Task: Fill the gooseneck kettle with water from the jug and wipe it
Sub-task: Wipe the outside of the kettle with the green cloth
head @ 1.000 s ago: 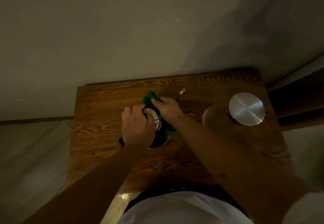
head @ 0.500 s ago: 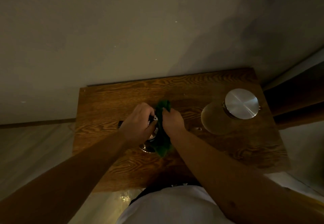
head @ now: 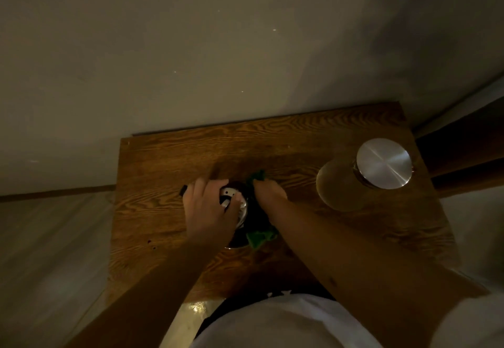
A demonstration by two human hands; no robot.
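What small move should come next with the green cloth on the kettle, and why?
Probably slide the green cloth on round the dark gooseneck kettle, since the right hand already presses it against the kettle's right side while the left hand steadies the top. The lidded jug stands apart.

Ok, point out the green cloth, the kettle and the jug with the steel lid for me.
green cloth (head: 259,237): head view, its near bunched end.
kettle (head: 241,211): head view, its shiny lid.
jug (head: 384,162): head view, middle of steel lid.

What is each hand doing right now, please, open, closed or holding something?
Left hand: fingers curled over the top of the kettle, holding it.
Right hand: gripping the green cloth against the kettle's side.
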